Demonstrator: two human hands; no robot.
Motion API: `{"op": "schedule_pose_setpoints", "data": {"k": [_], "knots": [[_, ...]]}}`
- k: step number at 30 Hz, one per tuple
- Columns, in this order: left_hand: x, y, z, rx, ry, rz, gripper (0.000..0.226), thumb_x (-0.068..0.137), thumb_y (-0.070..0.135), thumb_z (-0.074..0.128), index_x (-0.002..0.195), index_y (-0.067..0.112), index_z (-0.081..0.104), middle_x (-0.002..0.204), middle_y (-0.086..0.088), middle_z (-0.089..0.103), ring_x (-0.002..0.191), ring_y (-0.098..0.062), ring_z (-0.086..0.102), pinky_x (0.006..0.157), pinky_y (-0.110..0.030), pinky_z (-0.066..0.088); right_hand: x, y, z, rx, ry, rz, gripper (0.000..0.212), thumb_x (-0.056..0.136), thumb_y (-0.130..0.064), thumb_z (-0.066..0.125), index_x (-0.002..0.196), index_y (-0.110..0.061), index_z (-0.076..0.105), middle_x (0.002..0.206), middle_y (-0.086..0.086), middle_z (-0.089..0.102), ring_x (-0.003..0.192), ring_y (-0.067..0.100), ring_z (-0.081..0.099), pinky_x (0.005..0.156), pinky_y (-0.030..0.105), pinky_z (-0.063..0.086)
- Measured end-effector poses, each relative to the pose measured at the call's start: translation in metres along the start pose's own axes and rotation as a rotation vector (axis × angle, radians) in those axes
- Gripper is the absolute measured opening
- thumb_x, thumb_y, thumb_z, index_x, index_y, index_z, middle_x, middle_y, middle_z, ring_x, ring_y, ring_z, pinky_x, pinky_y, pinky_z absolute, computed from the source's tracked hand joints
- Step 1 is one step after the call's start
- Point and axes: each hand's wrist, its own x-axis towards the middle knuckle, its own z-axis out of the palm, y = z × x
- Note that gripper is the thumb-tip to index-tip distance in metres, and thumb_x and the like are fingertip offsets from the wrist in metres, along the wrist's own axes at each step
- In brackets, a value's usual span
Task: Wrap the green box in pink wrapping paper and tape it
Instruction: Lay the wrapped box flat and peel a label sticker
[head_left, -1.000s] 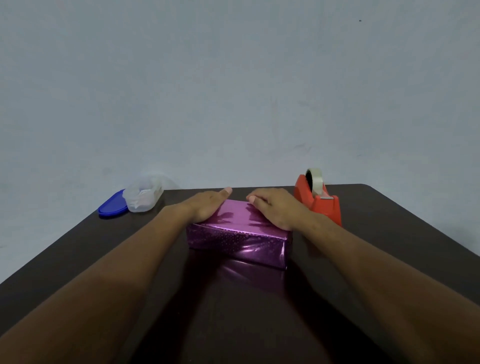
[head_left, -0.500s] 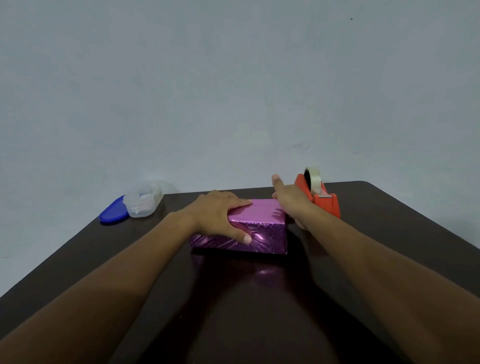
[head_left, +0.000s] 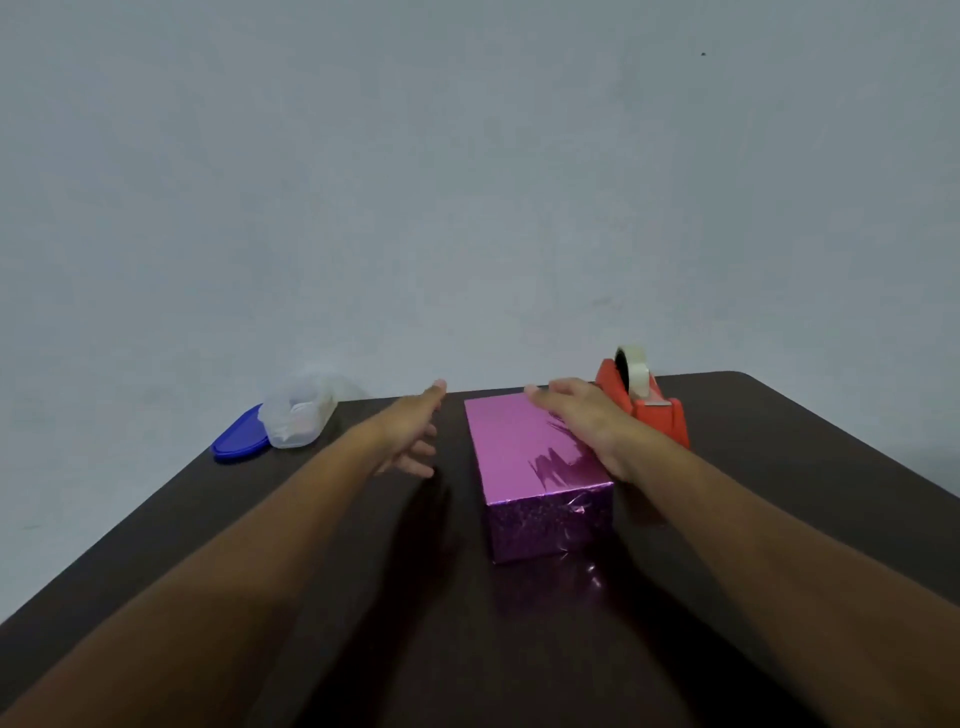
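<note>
Nearby, red tape dispenser (head_left: 655, 415) behind right hand (head_left: 582, 418), clear tub (head_left: 297, 415) far left

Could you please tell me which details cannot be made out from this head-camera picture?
- Green box: hidden entirely by the shiny pink wrapping paper.
- Tape on the seams: none discernible; glare and blur.
- Clear plastic container: contents too blurred.
- Orange tape dispenser: base partly hidden behind the right hand.
- Left hand: motion-blurred fingers.

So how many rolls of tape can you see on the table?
1. The tape roll sits on top of the red dispenser, at the table's far edge, just behind the right hand. I cannot see any others.
</note>
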Motion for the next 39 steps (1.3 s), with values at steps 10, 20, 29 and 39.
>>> {"op": "schedule_pose_setpoints", "data": {"k": [10,20,29,39], "knots": [[0.011,-0.011,0.053,0.453,0.172,0.31,0.096,0.092,0.08,0.005,0.158,0.014,0.026,0.168,-0.008,0.016,0.157,-0.029,0.006,0.125,-0.055,0.006,-0.005,0.001,0.017,-0.22,-0.103,0.029,0.058,0.108,-0.051,0.026,0.156,-0.02,0.032,0.154,-0.006,0.04,0.133,0.014,0.044,0.113,0.031,0.03],[-0.006,0.008,0.037,1.045,0.116,0.32,0.059,0.104,0.062,0.02,0.155,0.037,0.033,0.166,0.0,0.029,0.152,-0.024,0.026,0.118,-0.057,0.022,0.004,-0.009,0.003,-0.347,-0.169,-0.001,0.052,0.091,-0.025,0.069,0.138,-0.017,0.046,0.118,0.005,0.064,0.103,0.021,0.064,0.085,0.033,0.052],[-0.027,0.034,0.0,1.521,0.349,0.247,0.063,0.09,0.081,0.036,0.11,0.029,0.066,0.1,0.008,0.07,0.094,-0.017,0.063,0.096,-0.043,0.039,-0.001,-0.01,-0.009,-0.677,0.189,0.089,0.05,0.092,-0.05,0.065,0.115,-0.006,0.062,0.096,0.009,0.07,0.066,0.023,0.072,0.066,0.034,0.061],[-0.031,0.026,-0.017,0.883,-0.088,-0.194,0.074,0.083,0.086,0.044,0.081,0.016,0.066,0.071,0.003,0.067,0.064,-0.014,0.063,0.068,-0.026,0.049,-0.008,-0.009,0.006,-0.603,0.02,0.086,0.068,0.089,-0.054,0.069,0.134,-0.007,0.051,0.122,0.008,0.064,0.101,0.02,0.062,0.084,0.033,0.051]]}}
